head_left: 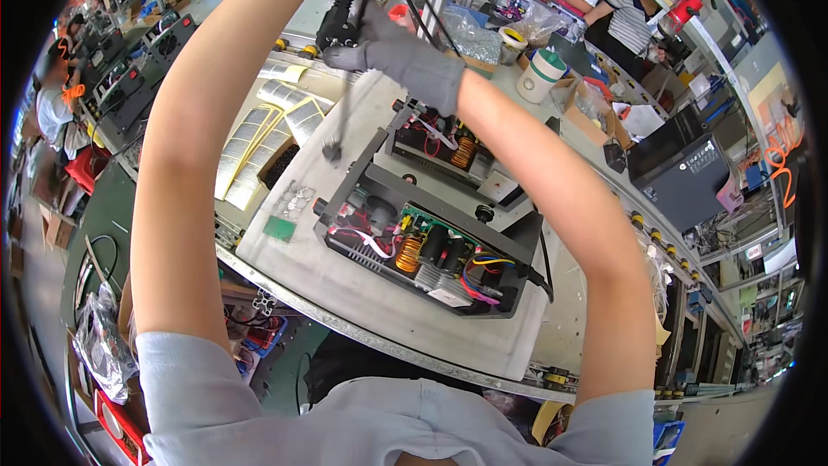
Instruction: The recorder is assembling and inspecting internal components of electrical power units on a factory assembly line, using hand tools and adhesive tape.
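Apparently, the grey-gloved right hand (pixel 392 53) is touching a black, ribbed-neck corded device (pixel 336 26), blur hiding whether it's gripping; the left hand is lying out of view. Ideally, one is keeping the device clear of the open black metal case (pixel 448 214) on the white board (pixel 414 336).

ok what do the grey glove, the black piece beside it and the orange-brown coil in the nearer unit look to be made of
Grey glove: probably knit fabric, matte, since it looks soft and shine-free. Black piece: plastic or rubber, dull and dark; the look doesn't settle which. Coil: likely copper wire, glossy, given its orange-brown colour and side-by-side turns.
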